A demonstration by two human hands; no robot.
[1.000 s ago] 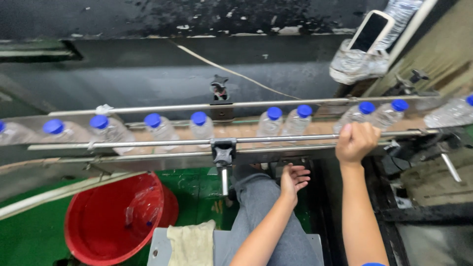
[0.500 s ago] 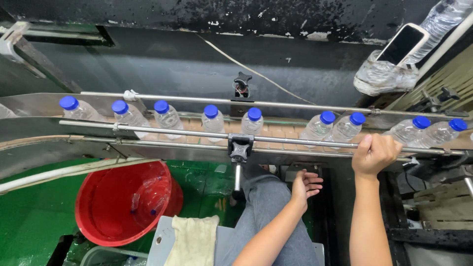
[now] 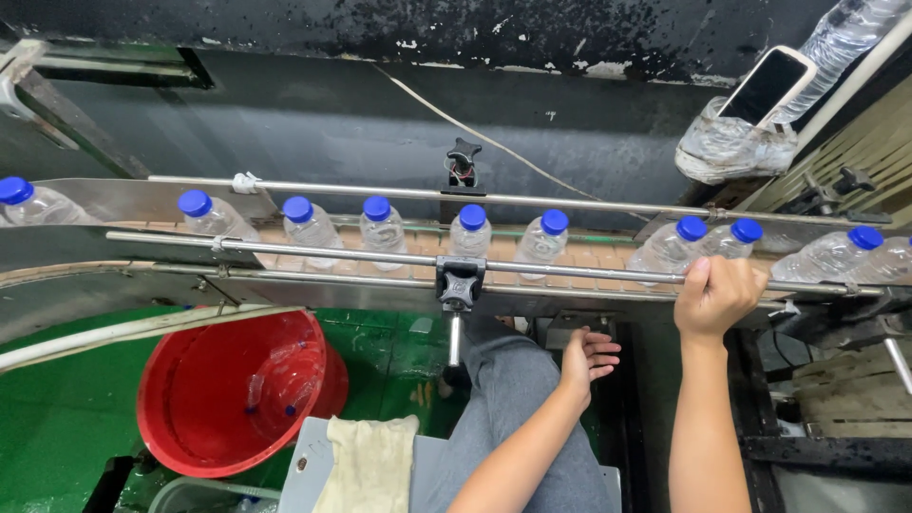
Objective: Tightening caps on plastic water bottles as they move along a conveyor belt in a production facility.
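Clear plastic water bottles with blue caps (image 3: 471, 228) stand in a row on a conveyor (image 3: 589, 256) between two metal guide rails (image 3: 332, 254). My right hand (image 3: 714, 296) is closed around the near rail, just in front of two bottles (image 3: 692, 242) standing close together. My left hand (image 3: 587, 356) rests open, palm up, on my knee below the conveyor. It holds nothing.
A red bucket (image 3: 228, 394) with a few discarded bottles sits on the green floor at lower left. A pale cloth (image 3: 366, 465) lies on a grey seat edge. A phone (image 3: 768, 84) leans on a crumpled plastic bundle at upper right. A black clamp bracket (image 3: 460, 282) holds the rail.
The view has shifted so the conveyor sits lower and more to the right. Bottles have moved along the line. My right hand keeps its grip on the rail; my left stays on the knee.
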